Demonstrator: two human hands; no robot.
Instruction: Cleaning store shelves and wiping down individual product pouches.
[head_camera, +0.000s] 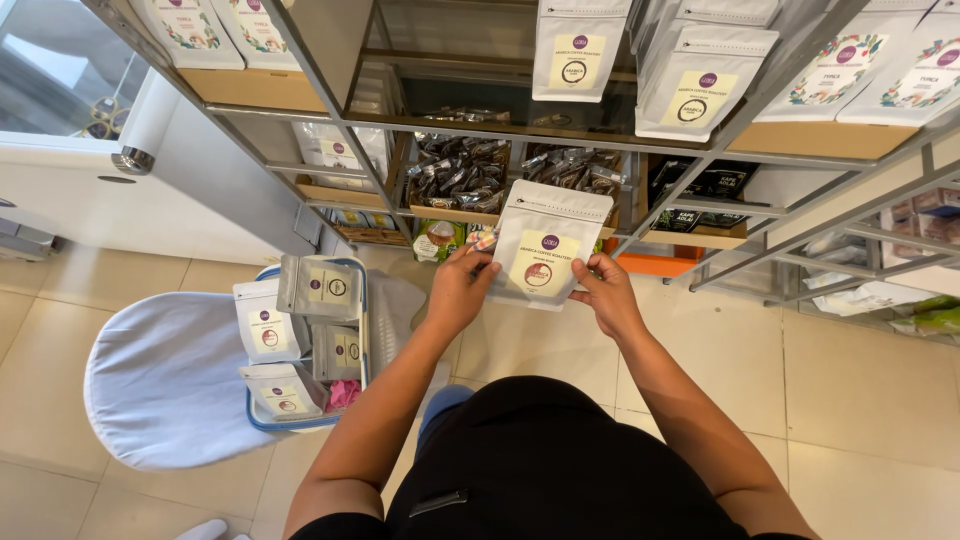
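Metal shelving (640, 140) stocked with pouches rises ahead; both hands' fingers (478, 262) pinch a white pouch (545, 245); basket (262, 420) sits left.

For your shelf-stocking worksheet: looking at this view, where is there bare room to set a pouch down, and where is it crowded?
Free: bare floor tiles right of the right hand, below the wire shelving; the white cushion left of the basket. Crowded: the basket, full of pouches, and the sachet trays behind the white pouch that both hands, left hand included, hold.
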